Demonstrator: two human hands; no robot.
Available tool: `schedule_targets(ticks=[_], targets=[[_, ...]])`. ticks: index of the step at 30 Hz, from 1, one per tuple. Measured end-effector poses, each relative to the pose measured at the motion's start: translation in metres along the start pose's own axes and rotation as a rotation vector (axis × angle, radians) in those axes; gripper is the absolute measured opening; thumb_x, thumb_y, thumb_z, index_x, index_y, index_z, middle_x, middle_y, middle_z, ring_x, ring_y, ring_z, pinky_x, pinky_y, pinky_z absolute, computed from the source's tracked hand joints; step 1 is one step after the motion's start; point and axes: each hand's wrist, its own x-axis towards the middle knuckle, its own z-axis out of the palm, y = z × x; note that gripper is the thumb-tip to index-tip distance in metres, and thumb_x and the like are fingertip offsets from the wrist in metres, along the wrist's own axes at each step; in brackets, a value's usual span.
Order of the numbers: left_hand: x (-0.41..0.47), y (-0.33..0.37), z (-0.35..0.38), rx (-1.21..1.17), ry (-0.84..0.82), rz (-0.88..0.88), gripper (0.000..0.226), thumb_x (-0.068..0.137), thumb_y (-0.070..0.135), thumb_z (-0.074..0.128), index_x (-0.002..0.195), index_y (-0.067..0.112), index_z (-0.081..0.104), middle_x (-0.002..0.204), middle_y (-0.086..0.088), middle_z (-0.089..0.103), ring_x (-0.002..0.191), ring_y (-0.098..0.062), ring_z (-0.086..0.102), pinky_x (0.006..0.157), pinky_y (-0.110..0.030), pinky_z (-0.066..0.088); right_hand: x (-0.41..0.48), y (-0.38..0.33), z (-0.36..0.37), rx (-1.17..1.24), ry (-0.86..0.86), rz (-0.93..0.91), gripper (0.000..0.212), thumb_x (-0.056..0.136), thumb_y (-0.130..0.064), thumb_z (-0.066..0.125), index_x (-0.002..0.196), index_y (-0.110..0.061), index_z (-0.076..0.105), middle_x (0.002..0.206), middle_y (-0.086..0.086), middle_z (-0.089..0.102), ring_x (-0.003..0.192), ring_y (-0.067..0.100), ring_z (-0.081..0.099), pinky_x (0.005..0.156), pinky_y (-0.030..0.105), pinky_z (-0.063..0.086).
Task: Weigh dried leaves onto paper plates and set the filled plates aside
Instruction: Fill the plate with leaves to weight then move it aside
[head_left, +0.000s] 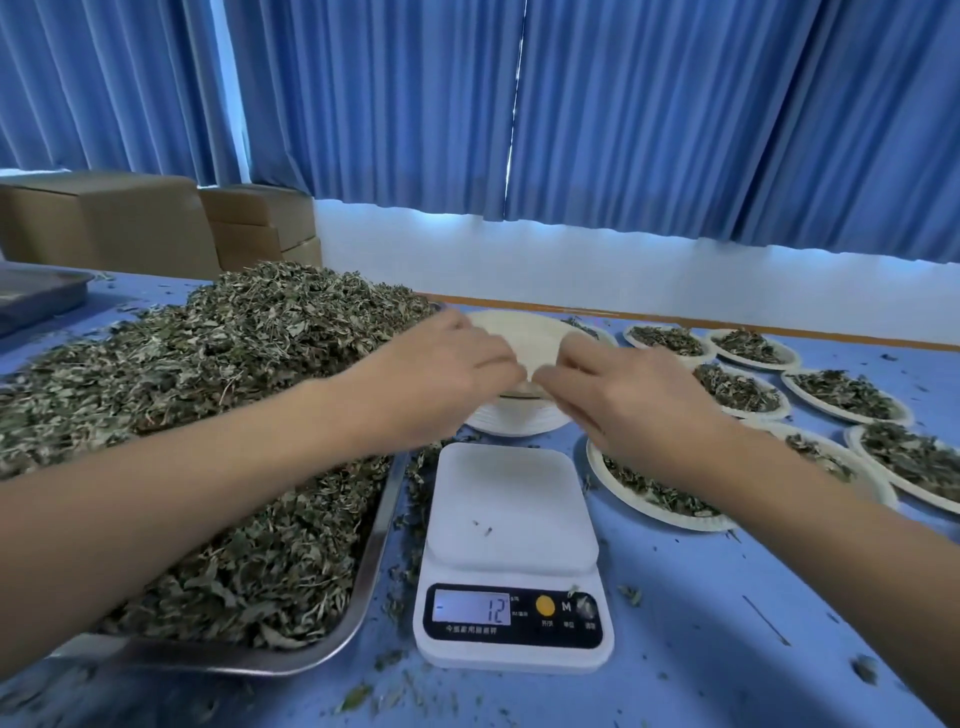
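Head camera looks down on a table with a blue cover (727, 623), where small crumbs of leaf (631, 595) lie scattered. Closest to the person stands a white kitchen scale (511, 499); its platform carries only a few specks, and its display (472, 608) shows minus 12. To the left of the scale a steel tray (332, 639) is heaped with dried leaves (208, 364), and the left forearm passes above this heap. To the right of the scale sits a filled plate (670, 517), partly covered by the right forearm, and more filled plates (841, 395) stand in rows further right, close together. Just behind the scale is a stack of empty paper plates (511, 418). Above it the top plate (519, 338) is tilted, with its near edge raised from the stack. The left hand (441, 374) and the right hand (623, 395) meet at this near edge, fingers curled, and both pinch the rim; the fingertips are blurred, so the exact hold is not clear. Farther away, at the left edge, a second metal tray (36, 296) rests on the table. Behind it are cardboard boxes (104, 223), then a white wall (571, 265) and long blue curtains (675, 104).
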Motion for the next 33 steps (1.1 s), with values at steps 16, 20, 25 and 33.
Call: schedule_targets(ticks=[16,20,25,33], targets=[[-0.049,0.063,-0.02,-0.56,-0.27,-0.209,0.029,0.103,0.034,0.055,0.123,0.019,0.07,0.112,0.005,0.069,0.099,-0.008,0.064,0.091,-0.03,0.053,-0.085,-0.062,0.028,0.377,0.231,0.228,0.035,0.104,-0.03,0.048,0.101,-0.009,0.075,0.094,0.002,0.063,0.066,0.014,0.059,0.052,0.03,0.051],[-0.052,0.03,-0.021,-0.552,-0.061,-0.661,0.03,0.098,0.017,0.054,0.122,0.026,0.069,0.11,0.015,0.07,0.091,0.002,0.063,0.09,-0.03,0.055,-0.096,-0.052,0.034,0.543,0.185,0.661,0.042,0.105,-0.027,0.049,0.063,-0.023,0.04,0.055,-0.007,0.041,0.051,0.013,0.039,0.049,0.024,0.032],[-0.058,-0.017,-0.02,-0.38,-0.944,-0.826,0.052,0.091,0.027,0.066,0.141,0.025,0.052,0.137,-0.001,0.057,0.115,-0.022,0.059,0.098,-0.035,0.049,-0.107,-0.048,0.044,0.488,-0.152,0.729,0.053,0.1,-0.029,0.056,0.053,-0.015,0.036,0.044,0.0,0.044,0.043,0.017,0.041,0.047,0.034,0.033],[-0.045,-0.018,0.002,-0.231,-1.13,-0.732,0.078,0.081,0.025,0.082,0.15,0.02,0.046,0.152,-0.005,0.048,0.129,-0.029,0.053,0.105,-0.038,0.047,-0.104,-0.049,0.046,0.395,-0.253,0.706,0.05,0.099,-0.033,0.054,0.058,-0.007,0.044,0.049,0.006,0.053,0.055,0.028,0.055,0.05,0.035,0.038]])
